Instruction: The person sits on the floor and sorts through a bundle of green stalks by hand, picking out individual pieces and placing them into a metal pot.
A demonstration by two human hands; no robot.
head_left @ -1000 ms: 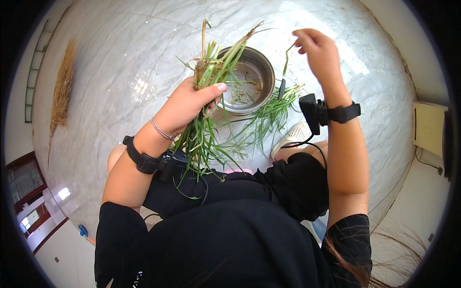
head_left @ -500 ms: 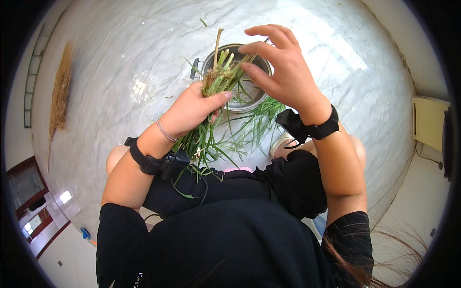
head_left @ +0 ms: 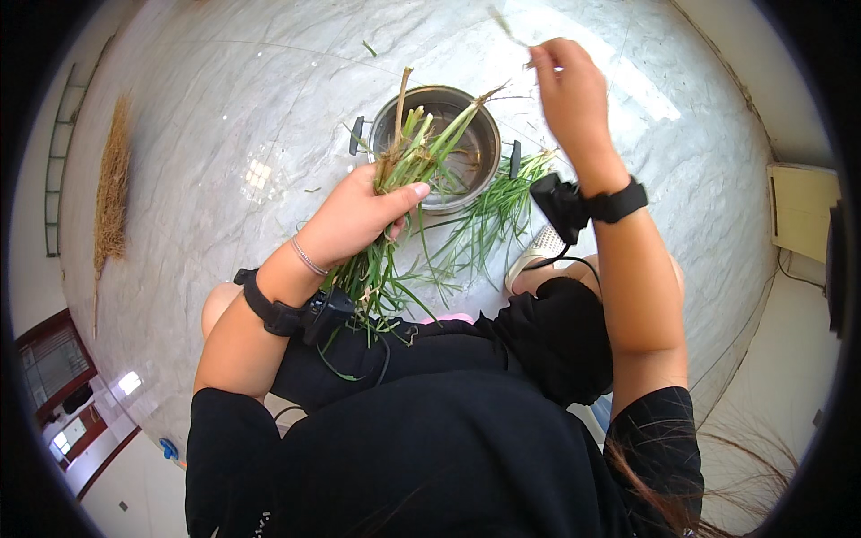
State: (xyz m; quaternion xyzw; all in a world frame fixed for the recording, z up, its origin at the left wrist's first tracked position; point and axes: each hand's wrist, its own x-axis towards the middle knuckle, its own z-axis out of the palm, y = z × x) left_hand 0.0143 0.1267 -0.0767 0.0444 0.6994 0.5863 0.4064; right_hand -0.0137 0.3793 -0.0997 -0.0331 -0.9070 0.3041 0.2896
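My left hand [head_left: 356,212] is closed round a bunch of long, thin-leaved greens [head_left: 421,148]. Pale stalk ends with brownish roots point up and away, and the leaves hang toward my lap. One stalk leans out to the right, over the pot. Up at the right, my right hand [head_left: 574,94] pinches a thin, blurred greenish strand [head_left: 508,27] that sticks out from its fingertips. Behind the bunch stands a round steel pot [head_left: 494,148] with two black handles, partly hidden by the greens. More greens [head_left: 507,211] lie on the floor beside it, at its near right.
A straw broom [head_left: 113,179] lies on the marbled floor [head_left: 224,117] at the left. A green scrap [head_left: 369,48] rests beyond the pot. My shoe [head_left: 538,251] is close to the loose greens. A pale yellow box-like object [head_left: 798,211] stands by the right wall.
My right hand has moved away from the bunch, up and to the right, and now pinches a thin strand. My left hand still grips the bunch, almost unmoved. More of the pot shows.
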